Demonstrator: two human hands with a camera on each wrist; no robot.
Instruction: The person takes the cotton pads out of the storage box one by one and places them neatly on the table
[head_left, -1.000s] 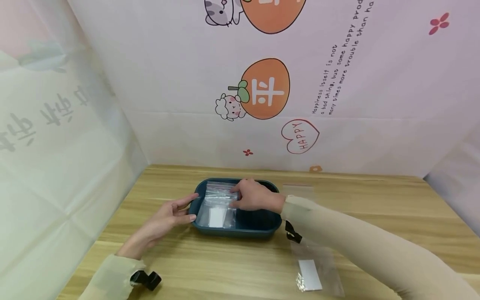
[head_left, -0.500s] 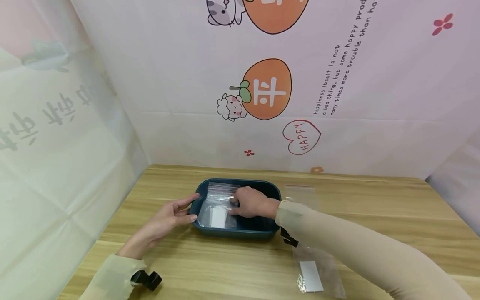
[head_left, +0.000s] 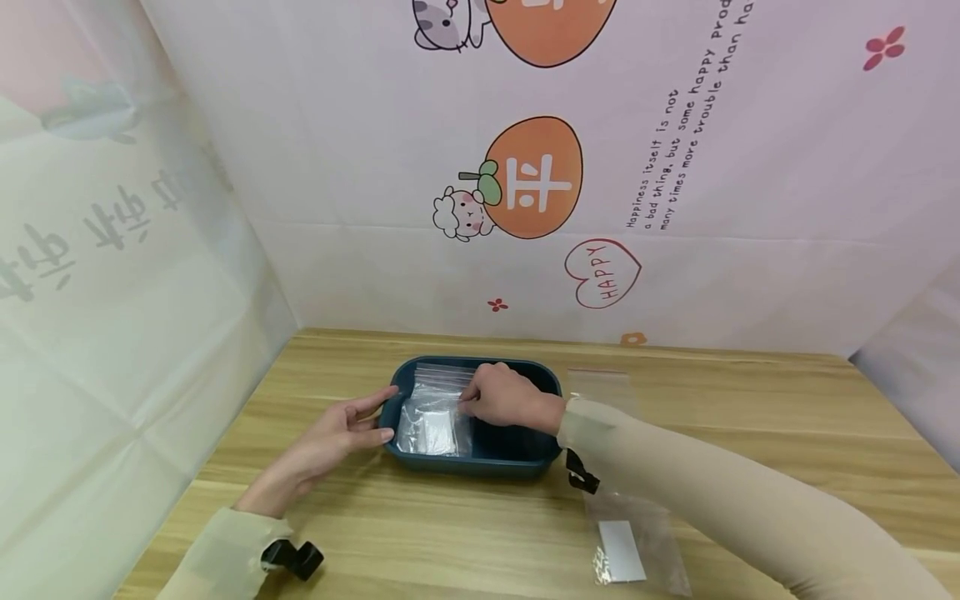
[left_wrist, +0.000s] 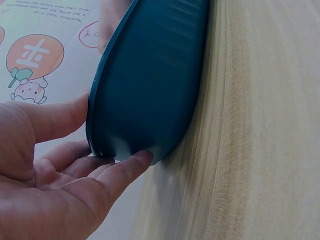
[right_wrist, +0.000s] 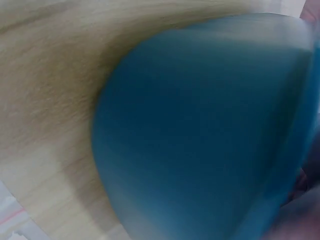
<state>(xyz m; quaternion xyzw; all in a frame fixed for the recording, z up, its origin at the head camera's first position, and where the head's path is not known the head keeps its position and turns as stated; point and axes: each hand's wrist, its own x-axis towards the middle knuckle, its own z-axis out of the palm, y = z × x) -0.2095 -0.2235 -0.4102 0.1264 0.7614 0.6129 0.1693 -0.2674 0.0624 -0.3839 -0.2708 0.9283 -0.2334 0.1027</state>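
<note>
My left hand (head_left: 337,433) holds the left end of a dark teal plastic bin (head_left: 472,468), its thumb and fingers spread against the rim and outer wall in the left wrist view. Inside the bin, toward its left half, lie clear zip-lock bags (head_left: 408,429), one showing a white card (head_left: 439,432). My right hand (head_left: 510,398) reaches in over the bin and pinches the right edge of a zip-lock bag between thumb and fingers. In the right wrist view the bin's wall (right_wrist: 190,130) fills most of the picture, blurred, and the bag is hidden.
Right of the bin, partly under my right forearm, clear bags lie on the wooden table (head_left: 420,533), with a white card (head_left: 621,550) in the nearer one. A printed cloth (head_left: 375,208) rises behind the table, and another hangs at the left.
My right hand dipped down and leftward among the bags, then rose slightly with its fingertips closing on a bag's edge. The bag's film has shifted. My left hand stays in place.
</note>
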